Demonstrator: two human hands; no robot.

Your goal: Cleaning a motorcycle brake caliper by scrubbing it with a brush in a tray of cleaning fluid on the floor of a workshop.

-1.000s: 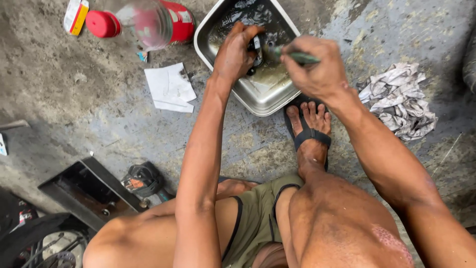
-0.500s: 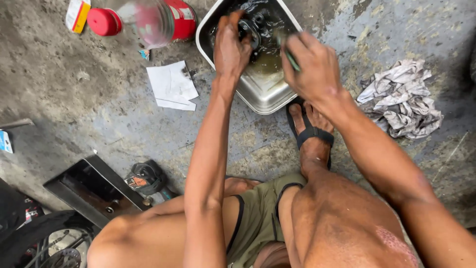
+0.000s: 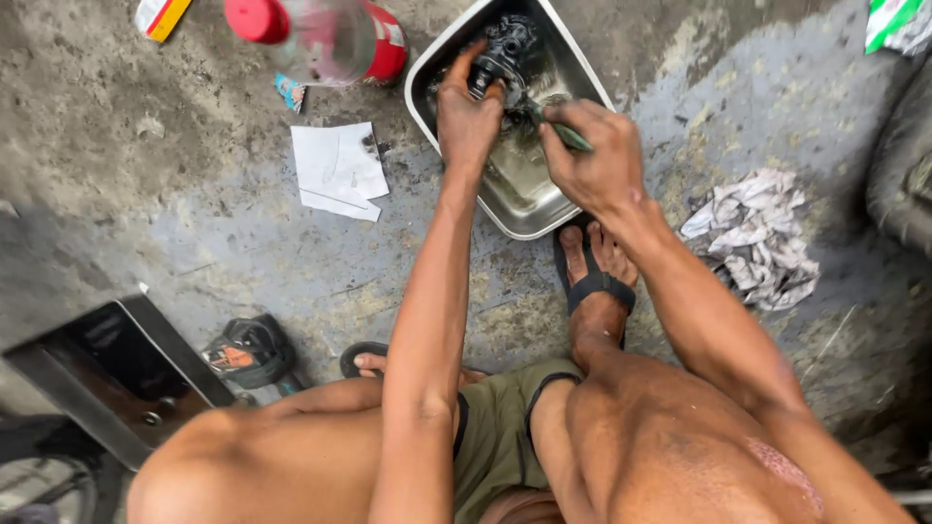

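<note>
While the left hand [image 3: 469, 116] grips a black, grimy metal part [image 3: 505, 49] and holds it over the steel pan [image 3: 437, 73], the right hand [image 3: 594, 155] is closed around a green-handled brush [image 3: 568, 136] whose working end reaches in against the part. Scrubbing looks to be the step in hand; to my eye the next move calls for turning the part in the left fingers so a fresh face meets the bristles, keeping it low over the pan. The part is dark and oily, lumpy in outline with rounded bosses, and its lower half is hidden by the fingers wrapped about it. Murky liquid lies in the bottom of the pan, which sits on the concrete floor [image 3: 146, 194] just ahead of the person's sandalled foot [image 3: 594, 277]. Beside the pan to the left lie a folded white paper [image 3: 338, 170] and a clear bottle with a red cap [image 3: 311, 34]; to the right, well apart, lies a crumpled rag [image 3: 757, 238]. Nearer the knees sit a dark metal box [image 3: 116, 374] and a small black object [image 3: 248, 351]
</note>
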